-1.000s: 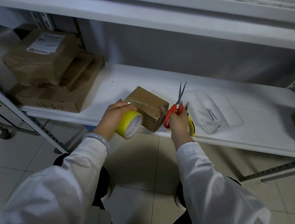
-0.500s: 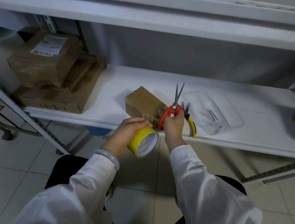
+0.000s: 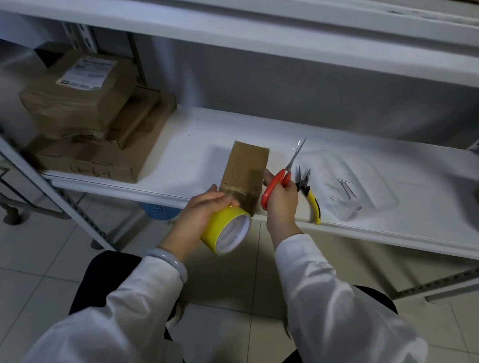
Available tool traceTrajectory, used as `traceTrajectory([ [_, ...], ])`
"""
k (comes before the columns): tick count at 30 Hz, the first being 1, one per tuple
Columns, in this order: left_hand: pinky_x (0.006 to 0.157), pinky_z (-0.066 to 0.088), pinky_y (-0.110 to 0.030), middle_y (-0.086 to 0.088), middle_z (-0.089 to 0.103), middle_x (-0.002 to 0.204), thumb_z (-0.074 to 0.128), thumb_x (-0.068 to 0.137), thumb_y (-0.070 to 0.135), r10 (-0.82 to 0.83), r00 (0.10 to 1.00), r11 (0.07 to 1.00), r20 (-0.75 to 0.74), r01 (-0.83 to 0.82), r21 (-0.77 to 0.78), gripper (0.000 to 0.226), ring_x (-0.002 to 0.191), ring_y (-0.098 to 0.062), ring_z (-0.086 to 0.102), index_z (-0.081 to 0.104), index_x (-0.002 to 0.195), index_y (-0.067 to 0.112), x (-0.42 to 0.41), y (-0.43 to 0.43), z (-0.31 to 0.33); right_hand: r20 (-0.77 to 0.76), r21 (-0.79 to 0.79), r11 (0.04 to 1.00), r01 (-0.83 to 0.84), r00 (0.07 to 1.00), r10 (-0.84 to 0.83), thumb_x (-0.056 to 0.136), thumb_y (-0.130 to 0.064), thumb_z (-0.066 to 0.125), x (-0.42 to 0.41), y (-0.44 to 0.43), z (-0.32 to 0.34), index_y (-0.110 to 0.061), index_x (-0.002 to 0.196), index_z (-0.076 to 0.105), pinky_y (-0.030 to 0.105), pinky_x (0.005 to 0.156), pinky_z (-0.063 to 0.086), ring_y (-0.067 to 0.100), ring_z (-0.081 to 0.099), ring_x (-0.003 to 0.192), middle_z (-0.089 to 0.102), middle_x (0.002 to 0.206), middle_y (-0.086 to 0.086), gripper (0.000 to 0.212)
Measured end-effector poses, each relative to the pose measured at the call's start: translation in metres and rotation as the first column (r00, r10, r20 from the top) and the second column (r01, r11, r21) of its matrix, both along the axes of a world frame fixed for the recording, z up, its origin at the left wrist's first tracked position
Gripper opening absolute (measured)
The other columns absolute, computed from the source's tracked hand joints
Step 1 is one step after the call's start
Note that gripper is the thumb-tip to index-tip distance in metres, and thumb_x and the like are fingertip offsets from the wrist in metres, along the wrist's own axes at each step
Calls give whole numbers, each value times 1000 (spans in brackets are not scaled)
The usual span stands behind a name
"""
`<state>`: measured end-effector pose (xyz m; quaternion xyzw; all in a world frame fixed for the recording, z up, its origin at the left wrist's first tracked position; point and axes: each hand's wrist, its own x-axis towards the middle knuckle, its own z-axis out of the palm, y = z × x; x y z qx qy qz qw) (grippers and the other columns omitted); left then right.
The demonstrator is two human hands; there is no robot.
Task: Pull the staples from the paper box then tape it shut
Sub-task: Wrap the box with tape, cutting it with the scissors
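Gripping the yellow tape roll point(image 3: 226, 230) in the left hand point(image 3: 199, 212) at the box point(image 3: 246, 167), clutching scissors point(image 3: 280, 180) in the right hand point(image 3: 282, 204); parcel label point(image 3: 88, 73) blurring beyond reading.

A person's left hand point(image 3: 203, 211) holds a yellow tape roll point(image 3: 226, 229) against the near end of a small paper box point(image 3: 245, 168) at center frame, while the right hand point(image 3: 282, 199) grips orange-handled scissors point(image 3: 281, 178) beside it; yellow-handled pliers point(image 3: 309, 190) lie just right on the white shelf point(image 3: 391, 228).
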<state>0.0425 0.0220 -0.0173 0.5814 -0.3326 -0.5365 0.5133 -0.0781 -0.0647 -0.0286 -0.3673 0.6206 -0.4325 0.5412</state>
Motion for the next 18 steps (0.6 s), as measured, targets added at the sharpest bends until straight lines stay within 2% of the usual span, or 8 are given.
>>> traceTrajectory([
  [3,91,43,-34,2,67,80,59,87,13,8,1000,1000,-16,-8,-23,15,86,-19,60,68,75,16,2,-5,1,-6,19,998,-59,998,59,82,-40,65,2,4,2,-19,82,59,40,78,49,25,58,78,62,80,4,22],
  [6,92,42,-37,-10,61,88,58,87,10,120,991,993,-52,-120,0,13,90,-28,57,66,77,13,16,-15,6,-14,22,997,-77,997,77,87,-37,60,-3,6,5,-18,78,56,39,76,46,24,57,77,63,79,3,22],
  [9,96,43,-39,-12,61,92,61,85,14,164,986,985,-29,-162,62,11,91,-27,57,66,75,16,20,-13,9,-43,-43,999,3,999,-5,94,-31,50,-10,-5,12,-18,102,53,32,82,43,20,56,87,58,87,-1,15],
  [11,87,45,-32,-3,66,78,55,89,8,172,984,983,-46,-169,66,30,79,-19,61,69,65,17,9,-1,7,-23,-87,996,33,999,-35,95,-23,49,-13,-15,19,-16,119,51,27,77,41,19,57,89,59,92,-1,25],
  [12,81,46,-29,3,68,69,53,89,4,156,985,987,-67,-153,56,36,72,-14,62,71,61,18,1,5,5,-52,-96,995,13,998,-18,95,-21,48,-13,-20,21,-13,120,50,24,71,42,18,57,86,59,91,-1,26],
  [14,75,47,-22,4,68,67,53,87,-2,116,988,993,-105,-112,39,32,68,-9,61,69,67,16,-17,17,2,-100,-89,995,-50,994,41,96,-20,47,-12,-26,23,-10,119,51,18,58,40,15,57,79,59,92,2,26],
  [16,74,47,-16,0,63,77,55,86,-4,97,991,995,-91,-95,33,19,71,-7,61,64,77,9,-28,20,1,-101,-70,992,-101,990,93,96,-20,48,-11,-27,24,-13,114,53,14,56,37,8,54,75,57,99,2,20],
  [18,79,47,-20,1,64,80,57,86,0,89,993,995,-71,-86,44,13,80,-12,60,64,80,10,-25,11,-1,-127,-67,991,-119,986,110,96,-24,50,-12,-27,24,-12,118,52,17,60,38,12,53,82,56,99,1,25],
])
